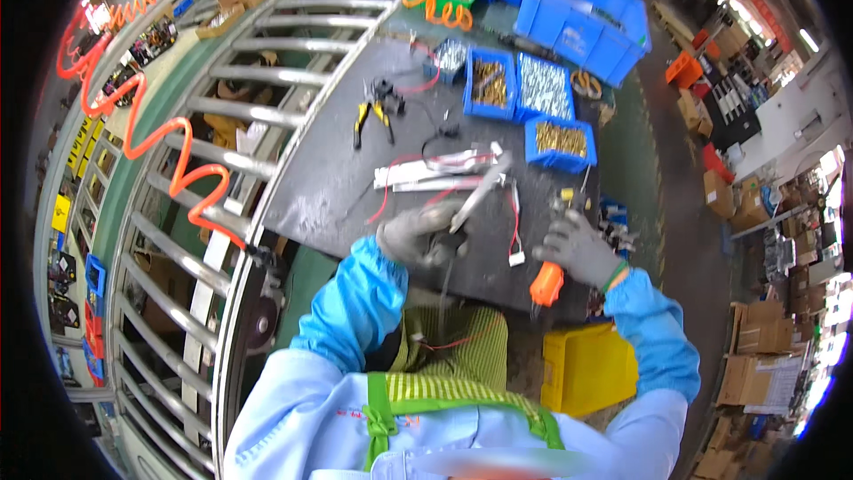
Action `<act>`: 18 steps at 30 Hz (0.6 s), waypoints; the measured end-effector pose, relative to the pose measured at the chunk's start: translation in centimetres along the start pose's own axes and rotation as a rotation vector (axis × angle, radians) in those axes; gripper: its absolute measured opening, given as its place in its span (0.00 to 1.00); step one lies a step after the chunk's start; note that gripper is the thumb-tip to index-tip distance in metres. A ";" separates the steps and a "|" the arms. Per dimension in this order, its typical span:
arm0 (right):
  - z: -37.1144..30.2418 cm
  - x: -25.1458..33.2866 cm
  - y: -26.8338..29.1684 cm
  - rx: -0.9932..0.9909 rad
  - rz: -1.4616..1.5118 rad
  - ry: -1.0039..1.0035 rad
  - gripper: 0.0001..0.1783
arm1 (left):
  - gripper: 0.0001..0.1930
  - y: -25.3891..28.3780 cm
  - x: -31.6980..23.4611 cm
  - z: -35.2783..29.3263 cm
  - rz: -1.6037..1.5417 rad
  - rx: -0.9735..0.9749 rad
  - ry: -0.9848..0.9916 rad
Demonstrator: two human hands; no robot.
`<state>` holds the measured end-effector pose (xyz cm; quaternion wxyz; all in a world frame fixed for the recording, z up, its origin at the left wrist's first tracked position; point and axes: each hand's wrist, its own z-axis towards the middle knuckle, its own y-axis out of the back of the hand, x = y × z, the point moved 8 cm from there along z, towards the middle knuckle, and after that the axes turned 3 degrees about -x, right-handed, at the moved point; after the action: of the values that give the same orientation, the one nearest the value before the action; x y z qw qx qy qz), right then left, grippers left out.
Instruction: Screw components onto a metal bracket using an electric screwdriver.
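My left hand (416,235), in a grey glove, is closed round the lower end of a pale flat metal strip (484,192). A small dark part shows by its fingertips. My right hand (577,247), also gloved, is closed over a tool with an orange end (546,284); the glove hides its middle, so I cannot tell its exact kind. Between the hands hangs a red lead with a white connector (516,258). Beyond my left hand, more silvery strips (426,171) with red wires lie on the black tabletop (320,191).
Yellow-handled pliers (375,113) lie farther back. Blue bins of brass-coloured (560,140) and silvery small parts (545,87) stand beyond, before a large blue crate (582,22). A roller conveyor (258,116) with an orange coiled hose (182,164) runs left. A yellow bin (582,369) sits below.
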<state>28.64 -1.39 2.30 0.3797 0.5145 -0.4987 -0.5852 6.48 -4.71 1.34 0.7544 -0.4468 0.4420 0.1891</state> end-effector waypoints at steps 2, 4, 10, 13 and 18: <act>0.2 -0.4 -1.2 0.047 0.019 -0.035 0.20 | 0.24 0.3 2.1 -0.2 -0.019 -0.091 0.371; 0.0 -0.8 -2.3 0.055 0.038 -0.047 0.22 | 0.23 0.9 2.3 0.4 0.031 -0.158 0.345; -1.5 -1.5 -2.4 0.085 0.076 -0.270 0.28 | 0.24 2.7 2.1 0.8 0.153 -0.444 0.328; -2.4 -1.0 -2.4 0.089 0.043 -0.293 0.31 | 0.26 2.0 2.9 0.0 0.202 -0.485 0.367; -2.5 -1.5 -1.7 0.047 0.111 -0.347 0.31 | 0.25 2.0 3.6 0.2 0.287 -0.469 0.368</act>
<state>31.45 -0.03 1.01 0.3075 0.3861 -0.5977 -0.6317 7.16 -3.83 -2.67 0.5041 -0.5683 0.5738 0.3060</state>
